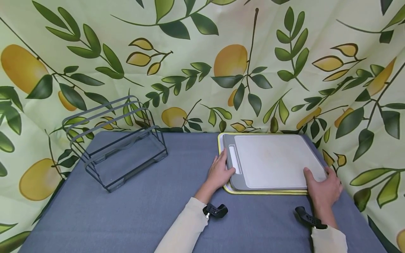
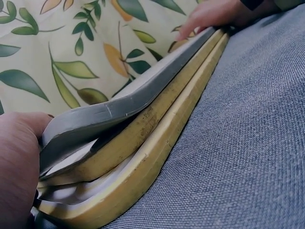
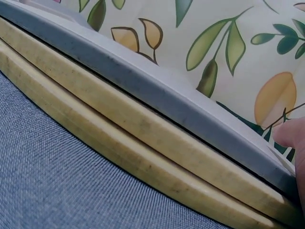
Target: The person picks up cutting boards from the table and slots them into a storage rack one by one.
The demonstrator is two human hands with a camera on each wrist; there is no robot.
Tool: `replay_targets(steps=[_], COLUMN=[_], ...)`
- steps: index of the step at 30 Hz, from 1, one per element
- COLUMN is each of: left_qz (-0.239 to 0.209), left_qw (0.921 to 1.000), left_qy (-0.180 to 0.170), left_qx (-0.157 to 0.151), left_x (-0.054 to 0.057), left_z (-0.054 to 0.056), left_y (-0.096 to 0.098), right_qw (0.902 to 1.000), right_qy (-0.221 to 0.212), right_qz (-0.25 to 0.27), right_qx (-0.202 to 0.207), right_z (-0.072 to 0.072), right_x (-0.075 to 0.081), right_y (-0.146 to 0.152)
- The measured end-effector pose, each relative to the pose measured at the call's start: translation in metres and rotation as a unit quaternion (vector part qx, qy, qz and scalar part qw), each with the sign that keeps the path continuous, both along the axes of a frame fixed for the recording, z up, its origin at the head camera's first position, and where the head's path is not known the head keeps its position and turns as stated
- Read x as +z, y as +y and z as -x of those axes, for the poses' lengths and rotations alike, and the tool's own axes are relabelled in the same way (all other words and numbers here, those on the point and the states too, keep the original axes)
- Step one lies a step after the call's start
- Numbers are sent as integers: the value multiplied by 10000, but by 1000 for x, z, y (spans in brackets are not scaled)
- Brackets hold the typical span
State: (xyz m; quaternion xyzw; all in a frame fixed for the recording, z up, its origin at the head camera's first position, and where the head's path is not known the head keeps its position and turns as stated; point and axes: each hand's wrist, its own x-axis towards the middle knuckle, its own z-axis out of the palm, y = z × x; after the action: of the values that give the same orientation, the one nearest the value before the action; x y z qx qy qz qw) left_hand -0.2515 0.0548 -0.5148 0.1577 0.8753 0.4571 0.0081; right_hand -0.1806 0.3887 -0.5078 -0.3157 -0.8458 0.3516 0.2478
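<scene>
Grey-rimmed board [image 1: 275, 161] tops two yellow-edged boards [image 3: 143, 128], hands [image 1: 219, 173] gripping both sides.

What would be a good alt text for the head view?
A person's left hand and right hand grip opposite ends of stacked boards on a blue-gray cloth. A dark wire rack stands to the left, before a leaf-patterned backdrop.

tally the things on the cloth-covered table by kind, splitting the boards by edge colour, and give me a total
Grey-edged board: 1
Yellow-edged boards: 2
Dark wire rack: 1
Total: 4
</scene>
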Motion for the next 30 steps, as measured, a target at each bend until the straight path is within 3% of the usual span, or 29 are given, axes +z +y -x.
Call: replay_targets(steps=[21,30], left_qz=[-387,-855], left_qw=[9980,9944], left_qy=[-497,-608], left_qx=[34,117], left_x=[-1,-2], left_z=[-1,0], left_y=[-1,-1], right_qw=[9999,9998], right_qy=[-71,39], right_qz=[116,129], right_qx=[-60,-120], right_z=[2,1], right_x=[-1,-3], right_y=[2,2])
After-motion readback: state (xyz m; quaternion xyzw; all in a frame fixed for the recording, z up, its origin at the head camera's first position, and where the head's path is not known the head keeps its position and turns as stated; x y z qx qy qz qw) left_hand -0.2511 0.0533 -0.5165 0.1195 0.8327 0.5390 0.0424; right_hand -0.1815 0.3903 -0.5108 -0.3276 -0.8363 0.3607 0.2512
